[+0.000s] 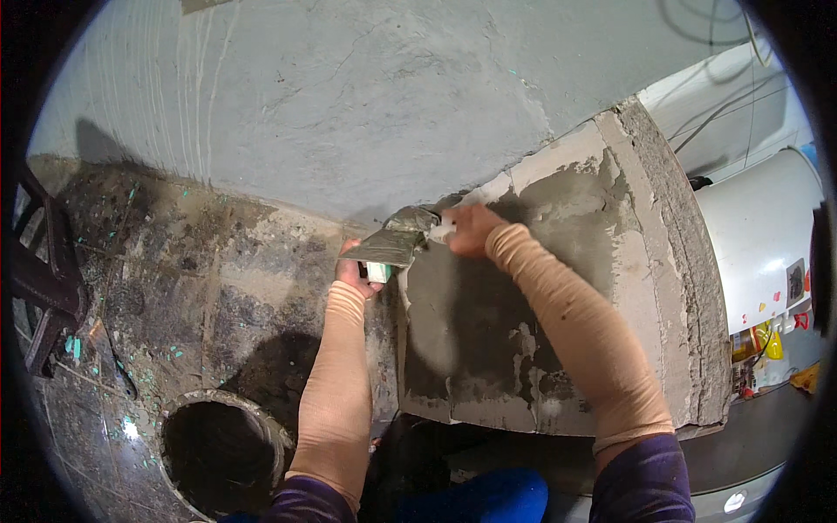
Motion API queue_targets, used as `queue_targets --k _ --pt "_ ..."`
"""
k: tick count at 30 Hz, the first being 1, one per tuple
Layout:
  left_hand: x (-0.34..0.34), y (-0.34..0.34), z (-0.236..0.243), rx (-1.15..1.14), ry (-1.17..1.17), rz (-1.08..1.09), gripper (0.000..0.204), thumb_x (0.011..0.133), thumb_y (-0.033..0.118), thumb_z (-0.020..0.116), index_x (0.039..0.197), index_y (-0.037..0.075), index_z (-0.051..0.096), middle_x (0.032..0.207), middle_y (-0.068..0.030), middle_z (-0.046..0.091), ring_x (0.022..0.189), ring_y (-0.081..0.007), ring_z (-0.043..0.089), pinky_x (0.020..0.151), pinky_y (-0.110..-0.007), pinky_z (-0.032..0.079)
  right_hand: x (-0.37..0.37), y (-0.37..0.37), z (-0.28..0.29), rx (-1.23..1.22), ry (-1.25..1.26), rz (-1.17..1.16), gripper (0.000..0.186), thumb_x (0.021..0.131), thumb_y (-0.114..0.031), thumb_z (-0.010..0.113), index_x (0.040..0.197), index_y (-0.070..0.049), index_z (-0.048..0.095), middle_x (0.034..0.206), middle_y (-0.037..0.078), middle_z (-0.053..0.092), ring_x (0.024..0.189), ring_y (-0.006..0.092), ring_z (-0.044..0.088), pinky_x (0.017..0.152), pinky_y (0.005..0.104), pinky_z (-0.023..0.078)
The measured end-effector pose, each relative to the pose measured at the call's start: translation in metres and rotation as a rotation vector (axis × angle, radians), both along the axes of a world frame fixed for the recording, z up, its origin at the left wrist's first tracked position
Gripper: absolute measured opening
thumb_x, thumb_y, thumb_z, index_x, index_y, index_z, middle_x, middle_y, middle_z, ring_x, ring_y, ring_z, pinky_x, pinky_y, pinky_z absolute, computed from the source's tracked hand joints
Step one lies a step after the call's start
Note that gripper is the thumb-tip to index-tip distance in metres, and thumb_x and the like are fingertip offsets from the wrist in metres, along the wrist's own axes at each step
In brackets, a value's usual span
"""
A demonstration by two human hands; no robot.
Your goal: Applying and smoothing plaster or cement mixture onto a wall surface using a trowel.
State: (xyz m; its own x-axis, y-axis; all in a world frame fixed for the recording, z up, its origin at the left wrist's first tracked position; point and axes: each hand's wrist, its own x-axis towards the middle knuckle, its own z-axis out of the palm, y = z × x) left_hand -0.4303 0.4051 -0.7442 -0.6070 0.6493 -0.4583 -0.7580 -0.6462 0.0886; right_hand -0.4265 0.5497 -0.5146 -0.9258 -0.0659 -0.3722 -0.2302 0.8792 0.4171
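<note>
My left hand [356, 272] is closed on the white-and-green handle of a flat metal trowel [379, 248], its plate held level and smeared with wet grey mortar. My right hand [471, 228] grips the white handle of a second tool [443, 228]; its blade lies at the mortar-covered far end of the plate. Both tools are just left of a raised block surface [488, 314], which is partly coated in darker wet grey mortar, with pale patches at its edges.
A grey wall [366, 96] runs behind. On the stained floor [166, 279] are a mortar bucket [270, 436], a scraper [109, 357] and, at far left, a dark metal frame [57, 288]. A white container [754, 227] and small bottles [767, 344] stand at right.
</note>
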Motion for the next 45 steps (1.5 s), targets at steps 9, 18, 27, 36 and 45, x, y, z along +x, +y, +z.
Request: queue_targets --k 9,18,27,36,45 --pt "0.003 -0.019 0.002 0.057 -0.135 0.091 0.036 0.069 0.046 0.062 0.089 0.015 0.061 0.079 -0.0013 0.064 0.061 -0.0212 0.059 0.037 -0.034 0.035 0.006 0.008 0.006 -0.058 0.022 -0.011 0.041 0.074 -0.015 0.048 0.112 -0.005 0.06 0.104 0.025 0.063 0.099 0.0395 0.061 0.089 0.0443 0.049" --pt "-0.001 -0.039 -0.006 -0.048 0.02 -0.141 0.03 0.069 0.045 0.061 0.081 0.017 0.062 0.075 -0.0006 0.065 0.059 -0.0209 0.06 0.045 -0.035 0.043 -0.028 -0.022 0.023 0.062 -0.049 0.051 0.036 0.071 -0.021 0.059 0.104 -0.01 0.065 0.095 0.019 0.066 0.091 0.0374 0.063 0.083 0.0426 0.052" --pt "0.011 -0.04 0.005 -0.108 -0.01 -0.083 0.029 0.067 0.04 0.064 0.082 0.016 0.062 0.077 -0.0006 0.065 0.061 -0.0219 0.061 0.054 -0.038 0.049 -0.04 -0.004 -0.05 0.169 -0.144 -0.038 0.05 0.062 -0.011 0.061 0.112 -0.006 0.062 0.108 0.024 0.061 0.1 0.0377 0.061 0.084 0.042 0.052" --pt "0.017 -0.037 -0.001 -0.101 -0.022 -0.022 0.028 0.072 0.035 0.063 0.087 0.013 0.06 0.082 -0.0047 0.065 0.066 -0.0241 0.062 0.06 -0.04 0.053 -0.055 0.003 -0.025 0.127 -0.087 -0.013 0.036 0.071 -0.009 0.059 0.106 -0.005 0.065 0.107 0.024 0.062 0.101 0.0363 0.062 0.086 0.0396 0.052" --pt "0.012 -0.025 0.001 -0.123 0.015 -0.052 0.024 0.075 0.038 0.061 0.084 0.015 0.06 0.079 -0.0029 0.064 0.064 -0.0242 0.061 0.057 -0.04 0.05 -0.057 -0.005 0.072 0.148 -0.004 0.067 0.037 0.07 -0.019 0.064 0.106 -0.012 0.068 0.103 0.018 0.066 0.099 0.0341 0.062 0.092 0.0385 0.048"
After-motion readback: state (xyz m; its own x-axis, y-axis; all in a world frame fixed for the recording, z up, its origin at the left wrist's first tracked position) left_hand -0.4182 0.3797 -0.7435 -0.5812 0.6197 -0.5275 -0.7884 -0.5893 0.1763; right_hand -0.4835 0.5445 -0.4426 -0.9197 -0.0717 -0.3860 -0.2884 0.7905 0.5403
